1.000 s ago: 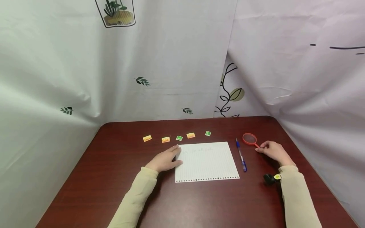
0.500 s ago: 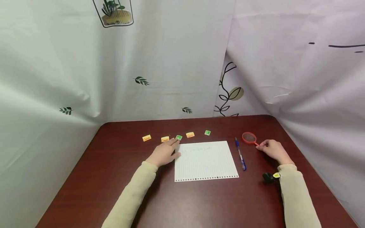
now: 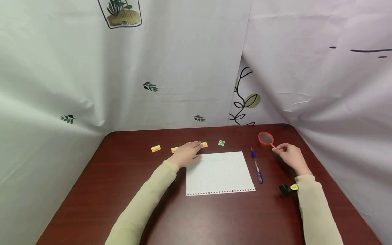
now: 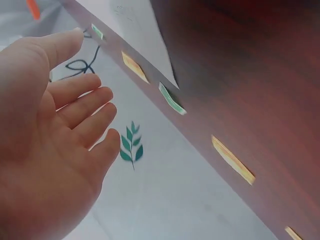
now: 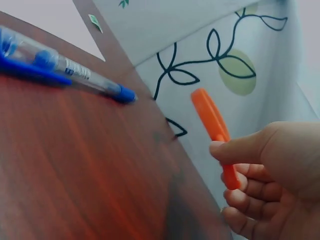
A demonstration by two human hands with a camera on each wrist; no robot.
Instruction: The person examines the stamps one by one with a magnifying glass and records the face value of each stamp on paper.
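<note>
My right hand (image 3: 291,158) pinches the handle of a red-rimmed magnifying glass (image 3: 265,139) between thumb and fingers. In the right wrist view the magnifying glass (image 5: 212,117) is seen nearly edge-on, raised off the table. My left hand (image 3: 187,153), fingers extended, is over the upper left corner of a lined sheet of paper (image 3: 220,177) and holds nothing. It hides part of the row of small paper pieces behind the sheet. The left wrist view shows that row: a green piece (image 4: 172,99) lies between a yellow one (image 4: 134,66) and another yellow one (image 4: 232,160).
A blue pen (image 3: 257,166) lies just right of the sheet. Another green piece (image 3: 221,143) lies beyond the sheet's far edge, and a yellow piece (image 3: 156,148) is farthest left. A small black object (image 3: 286,189) is beside the right sleeve. White printed cloth (image 3: 183,68) hangs behind the table.
My left hand has moved from the sheet's left edge forward and right, covering the nearer green piece. The magnifying glass has moved slightly away with my right hand.
</note>
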